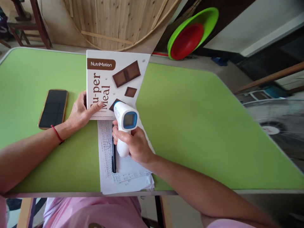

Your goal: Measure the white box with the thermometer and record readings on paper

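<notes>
My left hand (83, 109) grips the lower left edge of a white NutriMotion meal box (123, 68), its thumb across the front. The box stands up over the table, with chocolate pieces printed on its face. In my right hand (133, 142) is a white infrared thermometer (124, 115) with a blue-rimmed screen, its nose pointing at the lower part of the box. The screen shows no readable figures. Below both hands lie papers with handwriting (133, 172), and a black pen (114, 158) rests on them, partly hidden by my right fingers.
A phone in a brown case (53, 108) lies on the green table (190, 126), left of my left hand. Beyond the table are a round wooden board (123, 22), green (210, 19) and red basins (187, 41), and a wooden chair (39, 25). A fan (273, 123) stands at the right.
</notes>
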`<move>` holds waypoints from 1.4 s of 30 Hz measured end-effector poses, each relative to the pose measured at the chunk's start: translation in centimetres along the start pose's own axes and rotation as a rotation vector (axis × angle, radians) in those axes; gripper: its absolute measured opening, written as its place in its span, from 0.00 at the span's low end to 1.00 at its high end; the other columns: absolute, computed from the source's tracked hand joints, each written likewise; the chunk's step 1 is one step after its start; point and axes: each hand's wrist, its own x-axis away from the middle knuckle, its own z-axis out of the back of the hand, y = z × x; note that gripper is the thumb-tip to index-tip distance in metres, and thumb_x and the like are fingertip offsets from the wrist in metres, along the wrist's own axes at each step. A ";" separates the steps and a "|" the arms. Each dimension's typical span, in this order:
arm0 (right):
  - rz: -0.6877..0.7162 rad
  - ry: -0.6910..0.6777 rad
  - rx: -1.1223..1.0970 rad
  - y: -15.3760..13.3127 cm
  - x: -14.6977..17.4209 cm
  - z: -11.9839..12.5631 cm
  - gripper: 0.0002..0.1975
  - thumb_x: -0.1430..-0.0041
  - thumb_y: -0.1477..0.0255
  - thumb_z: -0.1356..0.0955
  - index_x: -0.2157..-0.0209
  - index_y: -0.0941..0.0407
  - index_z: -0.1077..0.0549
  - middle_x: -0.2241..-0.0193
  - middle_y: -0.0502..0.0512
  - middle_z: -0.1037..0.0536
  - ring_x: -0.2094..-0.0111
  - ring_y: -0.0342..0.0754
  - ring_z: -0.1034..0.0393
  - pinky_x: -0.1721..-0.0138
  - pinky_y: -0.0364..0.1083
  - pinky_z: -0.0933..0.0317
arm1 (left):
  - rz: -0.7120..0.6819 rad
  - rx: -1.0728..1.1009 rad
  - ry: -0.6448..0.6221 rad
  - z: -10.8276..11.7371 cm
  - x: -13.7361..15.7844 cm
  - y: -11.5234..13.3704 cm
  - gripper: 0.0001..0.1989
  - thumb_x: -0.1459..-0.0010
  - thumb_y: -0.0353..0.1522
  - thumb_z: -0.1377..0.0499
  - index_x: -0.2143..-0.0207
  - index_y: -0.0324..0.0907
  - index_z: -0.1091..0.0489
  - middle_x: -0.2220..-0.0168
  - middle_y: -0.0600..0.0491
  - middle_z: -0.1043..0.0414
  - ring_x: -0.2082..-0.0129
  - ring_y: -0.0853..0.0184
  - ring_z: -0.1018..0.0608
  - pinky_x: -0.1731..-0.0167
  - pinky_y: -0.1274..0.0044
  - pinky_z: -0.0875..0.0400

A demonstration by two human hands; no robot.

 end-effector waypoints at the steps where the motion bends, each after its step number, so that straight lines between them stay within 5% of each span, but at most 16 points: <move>1: 0.003 -0.021 0.004 -0.1 0.1 0.0 0.15 0.52 0.64 0.25 0.64 0.54 0.29 0.78 0.43 0.29 0.77 0.41 0.35 0.74 0.45 0.40 | -0.003 0.014 -0.003 0.0 0.0 -0.1 0.27 0.47 0.51 0.32 0.55 0.41 0.30 0.58 0.46 0.23 0.59 0.55 0.22 0.63 0.64 0.25; 15: -0.018 -0.110 0.032 -0.6 -0.1 -0.1 0.12 0.52 0.65 0.26 0.70 0.54 0.30 0.78 0.44 0.30 0.77 0.41 0.36 0.73 0.45 0.40 | -0.067 0.078 -0.160 0.2 -0.1 1.3 0.28 0.42 0.52 0.36 0.51 0.42 0.36 0.51 0.44 0.27 0.51 0.53 0.25 0.51 0.59 0.28; 30: -0.062 -0.110 0.036 -1.1 -0.3 -0.3 0.15 0.55 0.60 0.25 0.71 0.54 0.29 0.76 0.46 0.30 0.77 0.41 0.35 0.74 0.46 0.35 | -0.101 0.044 -0.155 0.1 -0.3 1.4 0.26 0.41 0.53 0.38 0.52 0.44 0.34 0.52 0.45 0.26 0.51 0.52 0.24 0.48 0.56 0.28; 42: -0.041 -0.154 0.057 -0.8 -0.4 0.2 0.13 0.53 0.66 0.24 0.70 0.55 0.30 0.76 0.45 0.28 0.77 0.42 0.31 0.74 0.45 0.32 | -0.090 0.045 -0.155 0.1 -0.2 1.5 0.28 0.42 0.53 0.37 0.50 0.43 0.34 0.52 0.44 0.26 0.51 0.52 0.24 0.48 0.58 0.28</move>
